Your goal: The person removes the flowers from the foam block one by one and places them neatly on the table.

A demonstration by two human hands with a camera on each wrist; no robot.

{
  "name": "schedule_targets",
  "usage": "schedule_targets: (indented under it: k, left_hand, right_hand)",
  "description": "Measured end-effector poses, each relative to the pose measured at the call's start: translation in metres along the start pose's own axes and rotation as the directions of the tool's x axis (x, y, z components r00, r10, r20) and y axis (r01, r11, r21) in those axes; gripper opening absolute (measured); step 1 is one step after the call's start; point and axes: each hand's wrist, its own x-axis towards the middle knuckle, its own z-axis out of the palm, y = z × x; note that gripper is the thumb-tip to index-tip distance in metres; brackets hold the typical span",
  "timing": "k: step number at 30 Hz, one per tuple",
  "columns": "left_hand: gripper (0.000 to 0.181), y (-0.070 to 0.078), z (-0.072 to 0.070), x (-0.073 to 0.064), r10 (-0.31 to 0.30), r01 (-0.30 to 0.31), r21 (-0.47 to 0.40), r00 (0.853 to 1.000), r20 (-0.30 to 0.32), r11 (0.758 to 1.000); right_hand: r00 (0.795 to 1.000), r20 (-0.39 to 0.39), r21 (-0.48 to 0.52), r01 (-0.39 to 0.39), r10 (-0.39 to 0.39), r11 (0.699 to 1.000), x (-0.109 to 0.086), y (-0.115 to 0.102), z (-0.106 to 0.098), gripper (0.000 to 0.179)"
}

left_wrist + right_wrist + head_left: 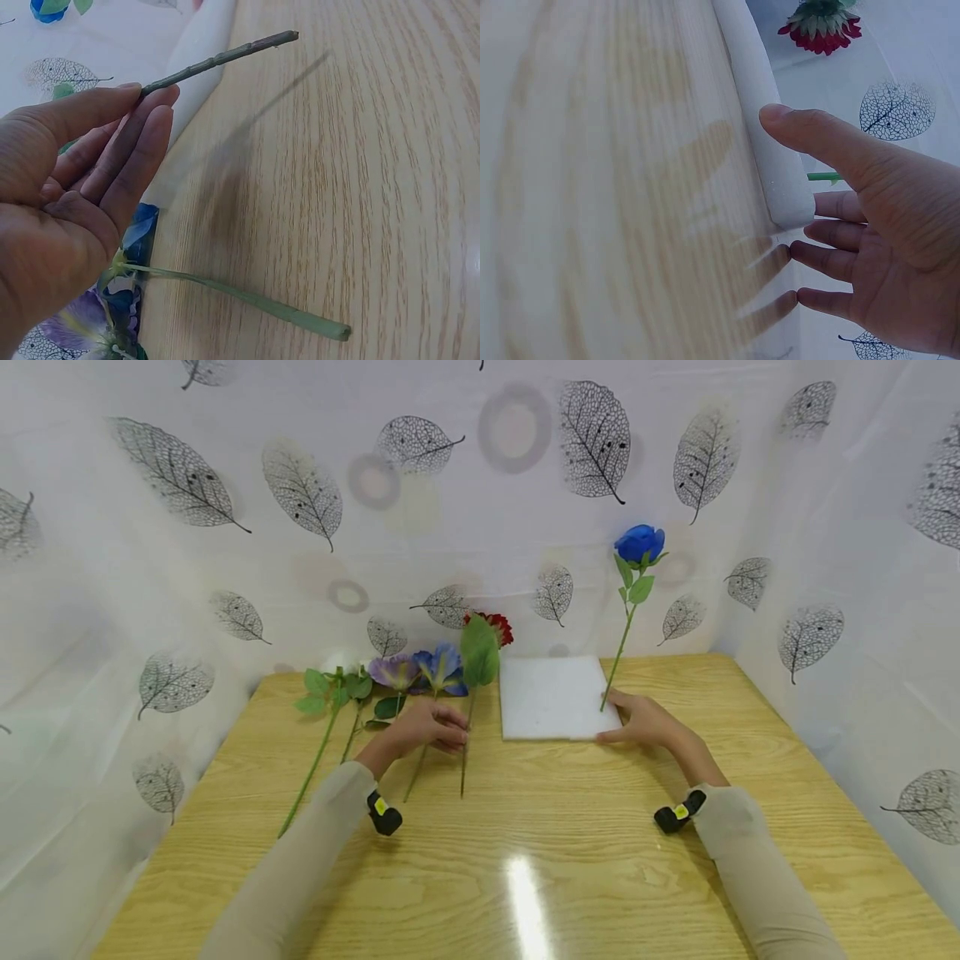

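My left hand pinches the thin stem of a red flower between thumb and fingertips. The flower is upright above the table, and a broad green leaf partly covers its head. My right hand holds the front right corner of a white foam block. Its thumb lies against the front face, and the other fingers are at the right side. A blue rose stands upright, slightly tilted, at the block's right side; its stem's foot is close to the right fingers.
Left of the block, a blue-violet flower, a purple flower and other green-stemmed flowers lie on the wooden table. A white leaf-print curtain encloses the back and sides.
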Motion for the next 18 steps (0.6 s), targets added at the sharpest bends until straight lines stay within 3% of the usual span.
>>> schedule_targets:
  k: [18]
  left_hand:
    - [0.037,-0.0064,0.0001,-0.0029,-0.052,0.052,0.033,0.999,0.004,0.998]
  right_hand:
    - [1.0,-0.001,-0.017,0.009,-0.009,1.0,0.0011,-0.001,-0.0006,0.106]
